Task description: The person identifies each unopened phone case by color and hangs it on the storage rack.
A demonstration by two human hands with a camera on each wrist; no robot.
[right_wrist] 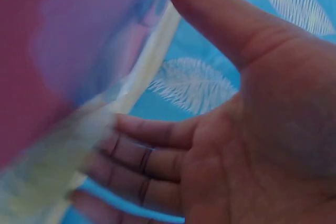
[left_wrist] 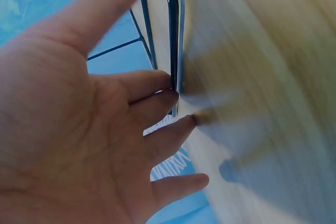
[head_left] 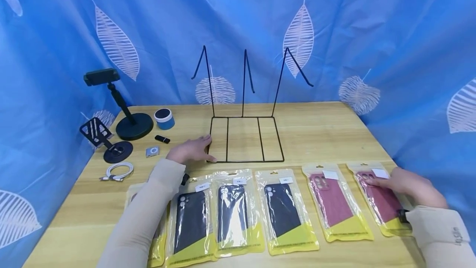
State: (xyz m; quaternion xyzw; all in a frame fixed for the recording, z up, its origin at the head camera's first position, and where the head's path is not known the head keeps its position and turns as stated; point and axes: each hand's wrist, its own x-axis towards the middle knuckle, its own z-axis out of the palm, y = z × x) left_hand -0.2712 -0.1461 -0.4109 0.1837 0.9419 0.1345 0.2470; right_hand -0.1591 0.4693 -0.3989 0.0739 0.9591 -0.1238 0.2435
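A black wire display rack (head_left: 243, 117) with three bent uprights stands on the wooden table. My left hand (head_left: 191, 150) is at its left front corner, thumb spread from extended fingers. In the left wrist view the fingertips (left_wrist: 170, 96) meet the dark wire. At the right end of a row, my right hand (head_left: 414, 185) pinches the edge of a bagged red phone case (head_left: 383, 202). Its thumb (right_wrist: 210, 17) lies over the front, the other fingers behind the bag in the right wrist view. Beside it lies a bagged pink phone case (head_left: 334, 202).
Bagged black phone cases (head_left: 282, 208) continue the row leftward, one partly under my left sleeve. On the left are two phone stands (head_left: 135, 127), a blue-and-white jar (head_left: 165, 120), a black USB stick (head_left: 162, 139), a small silver player (head_left: 152, 151) and a coiled white cable (head_left: 120, 171).
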